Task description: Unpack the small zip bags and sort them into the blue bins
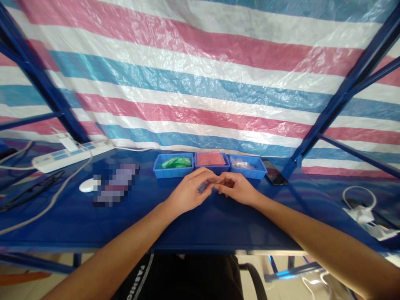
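My left hand (193, 191) and my right hand (236, 188) meet over the blue table, fingertips pinched together. Whatever lies between them is too small and too covered by the fingers to make out. Just beyond the hands stand three blue bins in a row. The left bin (173, 174) holds green plastic pieces (176, 161). In the middle bin (225, 168) is a stack of pink-red sheets or bags (211, 158). Clear plastic packets (243, 163) lie in the right bin (254, 173).
A dark phone (275, 173) lies right of the bins. Leftward are a blurred-out device (115, 185), a round white object (89, 185), glasses (31, 189) and a power strip (73, 156) with cables. White adapters (364, 216) sit far right. A striped sheet (200, 83) hangs behind.
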### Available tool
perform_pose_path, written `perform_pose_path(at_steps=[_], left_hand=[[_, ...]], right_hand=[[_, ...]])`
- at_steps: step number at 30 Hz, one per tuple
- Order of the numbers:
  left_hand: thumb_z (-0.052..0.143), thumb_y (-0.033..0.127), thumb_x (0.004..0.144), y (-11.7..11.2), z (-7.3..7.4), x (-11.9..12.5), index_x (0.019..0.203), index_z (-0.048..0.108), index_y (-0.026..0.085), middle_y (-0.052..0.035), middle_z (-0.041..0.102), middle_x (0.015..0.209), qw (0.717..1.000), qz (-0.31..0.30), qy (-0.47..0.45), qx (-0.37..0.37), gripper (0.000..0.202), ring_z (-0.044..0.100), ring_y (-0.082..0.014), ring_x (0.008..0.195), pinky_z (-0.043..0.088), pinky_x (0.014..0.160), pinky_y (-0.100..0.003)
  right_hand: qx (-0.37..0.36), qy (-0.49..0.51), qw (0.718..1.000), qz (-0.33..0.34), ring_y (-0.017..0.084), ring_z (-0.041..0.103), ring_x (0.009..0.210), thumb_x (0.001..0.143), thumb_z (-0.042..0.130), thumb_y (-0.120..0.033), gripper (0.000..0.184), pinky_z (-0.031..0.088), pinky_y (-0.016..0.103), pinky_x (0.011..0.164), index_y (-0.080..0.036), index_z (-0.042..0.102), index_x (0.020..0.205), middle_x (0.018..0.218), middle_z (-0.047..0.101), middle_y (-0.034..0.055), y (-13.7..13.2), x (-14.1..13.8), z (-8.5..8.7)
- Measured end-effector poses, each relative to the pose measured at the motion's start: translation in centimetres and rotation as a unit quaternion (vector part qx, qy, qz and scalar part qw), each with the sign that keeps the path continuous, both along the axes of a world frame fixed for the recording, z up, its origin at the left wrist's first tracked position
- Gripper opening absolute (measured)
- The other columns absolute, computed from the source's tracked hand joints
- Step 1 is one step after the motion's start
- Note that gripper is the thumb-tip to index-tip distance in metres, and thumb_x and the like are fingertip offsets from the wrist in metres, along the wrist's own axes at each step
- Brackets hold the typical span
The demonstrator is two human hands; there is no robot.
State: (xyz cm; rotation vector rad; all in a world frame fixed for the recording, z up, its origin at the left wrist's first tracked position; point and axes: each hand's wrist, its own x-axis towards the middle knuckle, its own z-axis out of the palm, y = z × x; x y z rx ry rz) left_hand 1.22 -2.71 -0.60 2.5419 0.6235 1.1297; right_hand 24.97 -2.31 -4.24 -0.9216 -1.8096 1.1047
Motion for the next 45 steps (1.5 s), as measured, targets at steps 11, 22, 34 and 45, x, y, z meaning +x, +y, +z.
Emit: perform_pose_path(at_steps=[11, 22, 34, 45], left_hand=[[0.059, 0.005, 0.093, -0.41, 0.2, 0.37, 0.13, 0.066, 0.023, -0.0076, 0.068, 0.122, 1.0, 0.006, 0.015, -0.018, 0.041, 0.068, -0.0194, 0.109, 0.056, 0.098, -0.031], [0.059, 0.011, 0.101, -0.16, -0.09, 0.18, 0.126, 0.067, 0.022, -0.0082, 0.069, 0.122, 1.0, 0.012, -0.019, -0.007, 0.029, 0.068, -0.0196, 0.115, 0.055, 0.104, -0.033], [0.059, 0.005, 0.092, -0.24, -0.01, 0.33, 0.132, 0.065, 0.024, -0.0075, 0.068, 0.123, 1.0, 0.011, -0.001, -0.021, 0.044, 0.069, -0.0196, 0.108, 0.058, 0.099, -0.033], [0.061, 0.01, 0.094, -0.2, 0.06, 0.18, 0.132, 0.064, 0.023, -0.0073, 0.069, 0.117, 1.0, 0.013, 0.012, -0.019, 0.04, 0.069, -0.0189, 0.101, 0.057, 0.095, -0.033]], right_hand=[[0.077, -0.059, 0.995, -0.021, 0.014, 0.054, 0.063, 0.094, 0.073, -0.051, 0.029, 0.046, 0.028, 0.059, -0.021, 0.071, 0.094, 0.078, 0.065, 0.0008, -0.46, -0.12, 0.2], [0.079, -0.063, 0.995, -0.027, 0.014, 0.055, 0.062, 0.095, 0.073, -0.049, 0.029, 0.043, 0.027, 0.057, -0.021, 0.069, 0.089, 0.077, 0.064, 0.0002, -0.51, -0.26, 0.39], [0.1, -0.066, 0.992, -0.031, 0.015, 0.055, 0.063, 0.094, 0.073, -0.049, 0.027, 0.045, 0.027, 0.058, -0.023, 0.07, 0.089, 0.078, 0.065, 0.0009, -0.59, -0.28, 0.29], [0.121, -0.077, 0.989, -0.023, 0.016, 0.058, 0.066, 0.098, 0.069, -0.048, 0.026, 0.048, 0.029, 0.062, -0.023, 0.073, 0.094, 0.082, 0.066, 0.0024, -0.73, -0.22, 0.4]])
